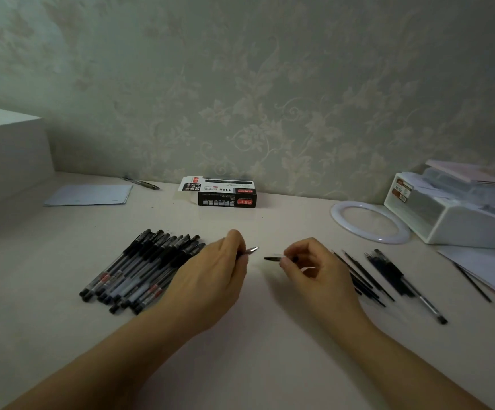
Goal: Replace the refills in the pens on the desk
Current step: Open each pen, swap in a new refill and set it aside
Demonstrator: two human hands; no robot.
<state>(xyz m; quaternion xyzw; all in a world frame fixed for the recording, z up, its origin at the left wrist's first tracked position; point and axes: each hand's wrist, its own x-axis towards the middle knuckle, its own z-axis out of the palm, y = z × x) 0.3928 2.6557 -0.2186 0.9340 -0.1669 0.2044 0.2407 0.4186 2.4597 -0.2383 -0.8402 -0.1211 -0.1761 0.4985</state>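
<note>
Both hands are up over the middle of the desk (255,335), near its front half. The left hand (210,279) is curled round a pen piece (250,250); only a silvery pointed end pokes out past the fingers, the rest is hidden in the grip. The right hand (314,267) pinches a short dark part (275,257) between thumb and fingertips, its free end aimed at the left hand. The two pieces are apart, a small gap between them. Whether that dark part is a refill tip or a cap, hard to say at this blur.

Left of the hands lies a heap of pens (142,267), black caps toward the wall, roughly a dozen; they overlap and the left wrist covers the near ones, so no firm count. On the right, a loose spread of thin dark refills (364,276), perhaps ten or so, partly behind the right hand, and one whole pen (417,294) lying slantwise just beside them.

At the back edge by the wall: one black pen box (225,195), flap open. Toward the back left corner, one pale sheet (89,195) with one more pen (142,182) behind it, too dim to read. Back right: one white ring (370,221), one white organiser tray (462,214), cut off by the frame, and papers (476,267) with one thin refill (472,282) across them.
</note>
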